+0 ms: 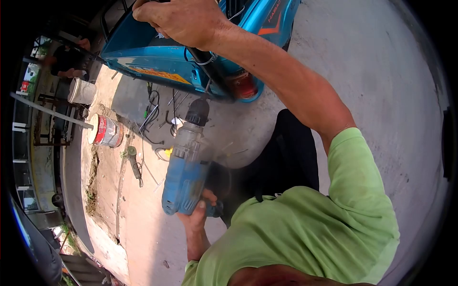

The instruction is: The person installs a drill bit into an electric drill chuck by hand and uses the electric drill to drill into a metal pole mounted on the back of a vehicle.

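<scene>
My left hand (pixel 195 214) is wrapped round the rear handle of a blue electric drill (pixel 183 176). The drill's black chuck (pixel 197 113) points away from me, its thin bit reaching the rear corner of a blue vehicle (pixel 143 64), beside a black tube (pixel 210 69) and a red tail light (pixel 243 86). Whether the bit touches or enters the body I cannot tell. My right hand (pixel 183 21) is over the vehicle's rear with its fingers curled; what they grip is hidden at the top edge of the view.
Cables and rods (pixel 152 112) lie on the ground beyond the drill. A green angle grinder (pixel 133 164) rests on the concrete to the left. Farther left stand a red-and-white bucket (pixel 109 131) and a white bucket (pixel 82 91). Another person (pixel 71 59) is at the far left.
</scene>
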